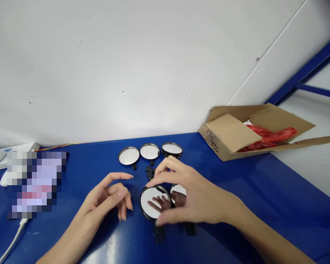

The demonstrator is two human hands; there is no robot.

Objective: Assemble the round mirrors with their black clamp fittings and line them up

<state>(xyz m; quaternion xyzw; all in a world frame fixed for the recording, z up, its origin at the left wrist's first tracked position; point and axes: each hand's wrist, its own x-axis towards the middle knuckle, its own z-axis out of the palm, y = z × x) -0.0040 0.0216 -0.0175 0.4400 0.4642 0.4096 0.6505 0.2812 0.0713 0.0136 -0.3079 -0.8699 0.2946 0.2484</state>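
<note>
A round mirror (pixel 151 201) with a black rim is held at its edge by my right hand (pixel 192 194), the thumb at its near side and a fingertip at its far side. The hand is reflected in the glass. Just right of it, a second round mirror (pixel 178 190) is partly hidden by the same hand. My left hand (pixel 110 198) is to the left of the held mirror, fingers apart and curved, touching nothing. Black clamp-like parts (pixel 150 171) are beyond the right fingertips, partly covered. Dark blurred parts (pixel 158 233) extend below the held mirror.
A row of round mirrors, including a left one (pixel 129 156), a middle one (pixel 150 151) and a right one (pixel 172 148), lies near the wall. An opened cardboard box (pixel 222 135) with red plastic (pixel 269 135) stands right. A blurred-out phone (pixel 41 183) with a white cable (pixel 15 238) lies left.
</note>
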